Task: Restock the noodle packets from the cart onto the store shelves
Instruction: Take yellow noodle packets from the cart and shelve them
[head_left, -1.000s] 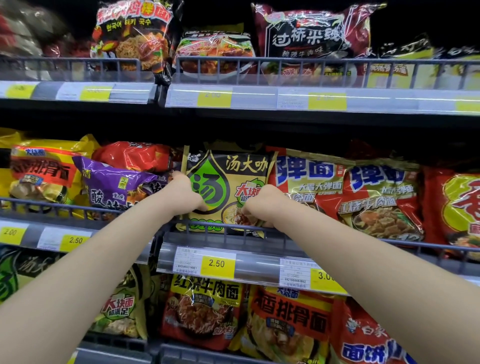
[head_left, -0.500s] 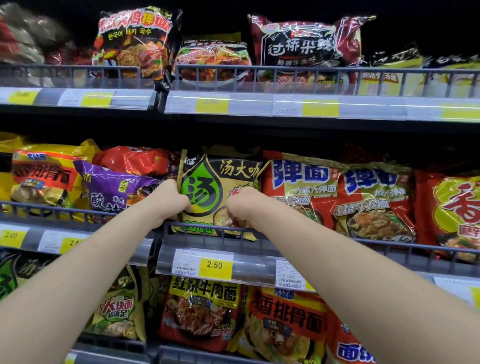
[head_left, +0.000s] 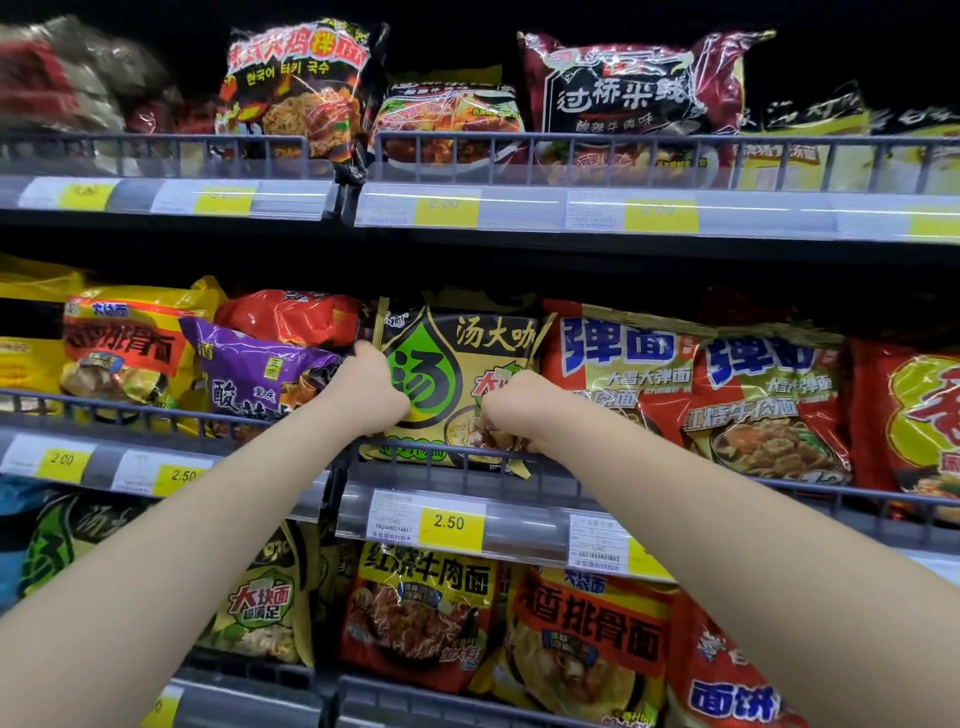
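Bright light is falling from above and in front, washing the packet fronts and both forearms evenly. Glare is streaking white across the clear price rail (head_left: 597, 208) on the upper shelf, bleaching its tags, and glinting off the plastic wrappers at twelve and one o'clock. Deep shadow is filling the gap beneath that shelf and the black space at the top edge. Motion blur is smearing the packets at ten o'clock (head_left: 62, 88), and those at two o'clock are softening. Wide-angle distortion is bowing the shelf rails toward the edges.

Glossy plastic noodle packets (head_left: 457, 379) (crinkled); grey metal rail (head_left: 597, 148).
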